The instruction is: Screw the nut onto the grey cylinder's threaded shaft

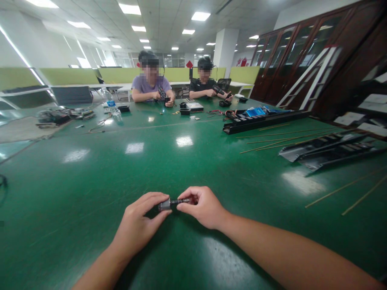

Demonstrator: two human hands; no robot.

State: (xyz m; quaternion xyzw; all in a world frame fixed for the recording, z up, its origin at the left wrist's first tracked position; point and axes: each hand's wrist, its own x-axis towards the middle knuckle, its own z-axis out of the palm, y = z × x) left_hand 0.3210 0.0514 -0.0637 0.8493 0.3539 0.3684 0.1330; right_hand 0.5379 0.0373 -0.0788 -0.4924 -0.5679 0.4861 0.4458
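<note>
Head view showed the left hand (139, 220) gripping the silver end of a small metal part (172, 203), while the right hand (203, 207) pinched its thin dark shaft, holding it above the green workbench (121, 169).

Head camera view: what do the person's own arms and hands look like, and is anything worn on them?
The bare left forearm and bare right forearm show no sleeves. The bare left hand and bare right hand show no gloves, watch, rings, cables or markings.
</note>
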